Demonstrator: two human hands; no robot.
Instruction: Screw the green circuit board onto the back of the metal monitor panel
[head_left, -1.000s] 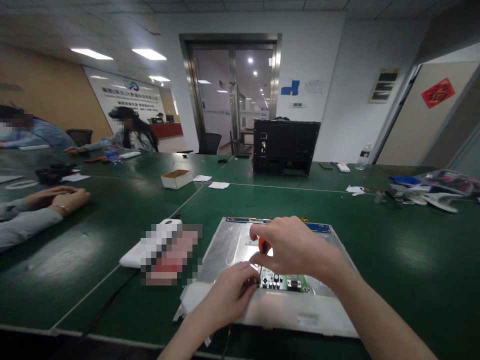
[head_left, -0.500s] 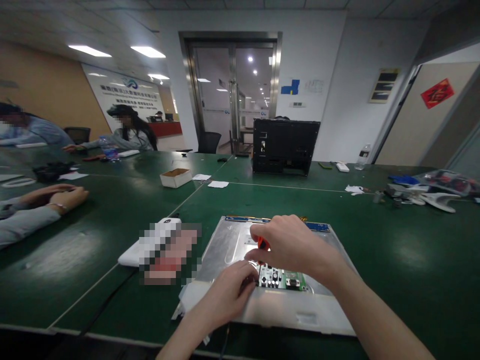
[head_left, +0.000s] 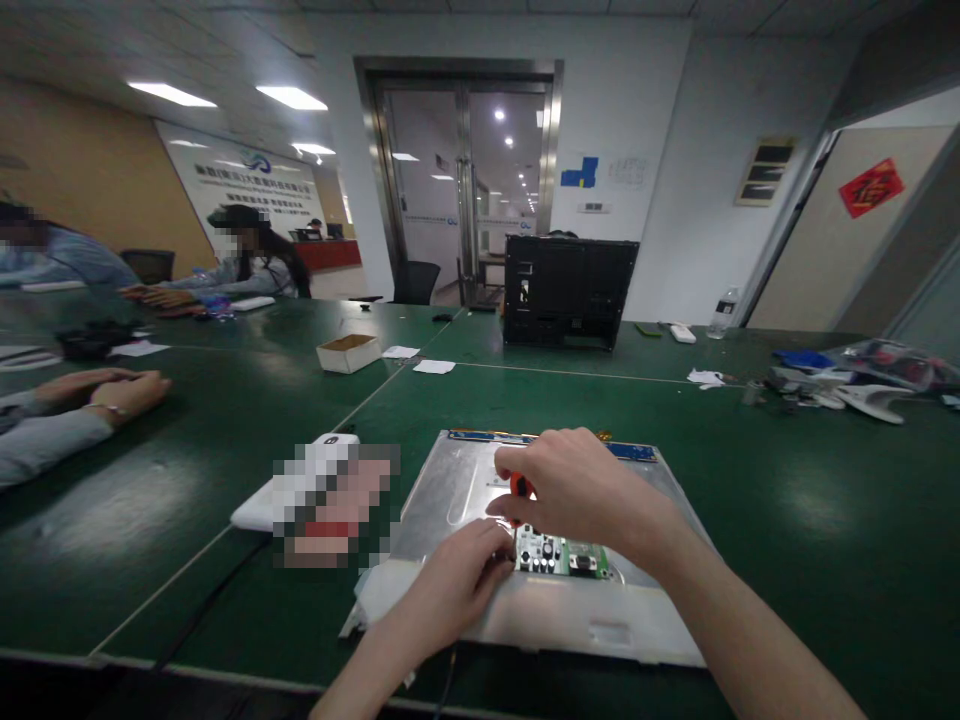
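A flat silver display panel (head_left: 555,615) lies back side up on the table in front of me. On its middle sits a green circuit board (head_left: 559,556) with small components, and a blue strip board (head_left: 636,452) runs along its far edge. My right hand (head_left: 566,485) is closed round the orange-red handle of a screwdriver (head_left: 519,486), whose shaft points down at the circuit board's left end. Beside the tip, my left hand (head_left: 469,570) has its fingers pinched together at the board's left edge. Whatever is between those fingertips is hidden.
Left of the panel lie a white power bank-like device (head_left: 259,505) and a blurred-out item. A small open box (head_left: 349,354), paper slips and a black monitor housing (head_left: 570,292) stand farther back. Scattered parts (head_left: 821,385) lie at right. A person's hands (head_left: 127,390) rest at left.
Both hands stay at the same spot on the board. The screwdriver handle shows slightly turned in my right hand. The whole view has shifted a little.
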